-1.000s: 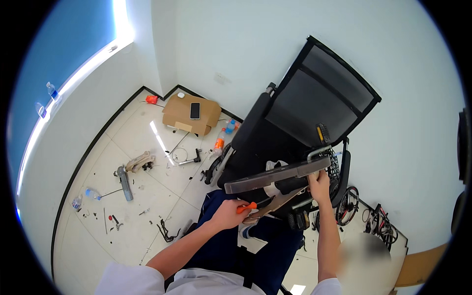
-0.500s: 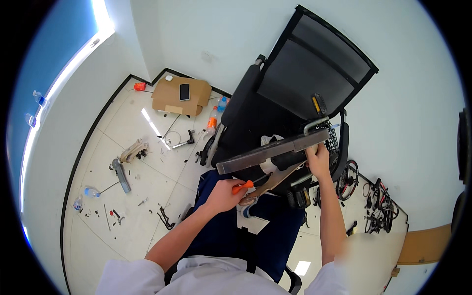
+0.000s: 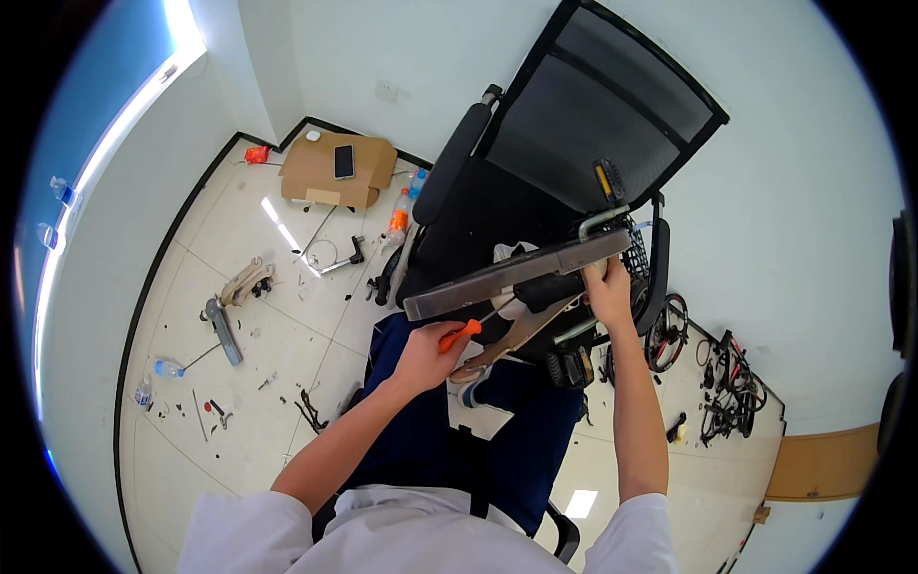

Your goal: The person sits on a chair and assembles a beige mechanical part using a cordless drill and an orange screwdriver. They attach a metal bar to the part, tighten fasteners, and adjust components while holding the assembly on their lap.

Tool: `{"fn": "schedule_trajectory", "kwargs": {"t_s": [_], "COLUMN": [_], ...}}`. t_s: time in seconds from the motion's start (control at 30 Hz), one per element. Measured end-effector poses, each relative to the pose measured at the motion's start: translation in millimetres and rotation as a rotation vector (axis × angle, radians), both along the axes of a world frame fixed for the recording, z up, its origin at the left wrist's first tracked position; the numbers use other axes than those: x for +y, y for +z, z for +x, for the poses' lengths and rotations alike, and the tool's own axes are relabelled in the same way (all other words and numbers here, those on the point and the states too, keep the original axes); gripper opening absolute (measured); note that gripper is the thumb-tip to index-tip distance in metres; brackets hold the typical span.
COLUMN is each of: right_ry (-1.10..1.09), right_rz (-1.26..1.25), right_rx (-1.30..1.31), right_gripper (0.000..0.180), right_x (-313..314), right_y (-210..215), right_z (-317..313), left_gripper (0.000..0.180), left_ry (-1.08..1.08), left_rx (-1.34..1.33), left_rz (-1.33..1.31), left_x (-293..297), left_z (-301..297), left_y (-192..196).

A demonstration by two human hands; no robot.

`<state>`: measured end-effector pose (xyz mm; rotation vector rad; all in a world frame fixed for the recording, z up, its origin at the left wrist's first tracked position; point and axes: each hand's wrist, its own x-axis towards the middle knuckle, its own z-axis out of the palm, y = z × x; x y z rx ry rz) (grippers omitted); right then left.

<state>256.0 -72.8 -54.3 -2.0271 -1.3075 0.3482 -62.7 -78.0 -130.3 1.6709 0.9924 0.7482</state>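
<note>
Screwdriver (image 3: 461,333) tip hidden under armrest (image 3: 516,272).

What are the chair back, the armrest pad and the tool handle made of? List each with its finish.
Chair back: likely woven mesh in a black frame; it looks fine-grained and faintly see-through.
Armrest pad, held by the right hand: probably matte grey plastic or foam; flat, dull, no shine.
Tool handle in the left hand: seemingly smooth orange plastic; bright, uniform colour.

Both bare forearms rise from the lower edge toward frame centre; the left hand (image 3: 424,356) is fisted, the right hand (image 3: 608,292), higher, is clenched.
</note>
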Motion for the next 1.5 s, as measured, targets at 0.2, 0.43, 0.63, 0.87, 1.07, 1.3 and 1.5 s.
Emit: {"fn": "schedule_trajectory", "kwargs": {"t_s": [0.2,0.43,0.63,0.87,1.07,1.3,1.5], "right_ry": [-0.013,-0.012,-0.013,-0.019,-0.009,0.02,-0.024], "right_rz": [-0.015,0.002,-0.011,-0.012,-0.015,0.027,-0.061], "right_rx": [0.054,0.017,0.047,0.022,0.031,0.045,0.034], "right_gripper": [0.052,0.051,0.052,0.052,0.052,0.051,0.049], "right_x": [-1,-1,-1,-1,-1,-2,-2], "right_y": [7,2,8,7,5,6,4], "right_z": [-7,-1,-6,-6,-2,-5,3], "left_gripper": [0.03,0.031,0.03,0.039,0.034,0.028,0.029], "left_ry": [-0.014,-0.016,-0.007,0.006,0.003,0.026,0.017], "left_rx": [0.024,0.005,0.001,-0.09,-0.104,-0.334,-0.392], "left_rz": [-0.035,0.006,0.041,-0.018,-0.234,-0.765,-0.812], "left_x": [1,2,5,8,14,16,19], "left_z": [2,6,5,2,3,1,1], "left_y": [-2,-8,-15,-6,-19,-4,-1]}}
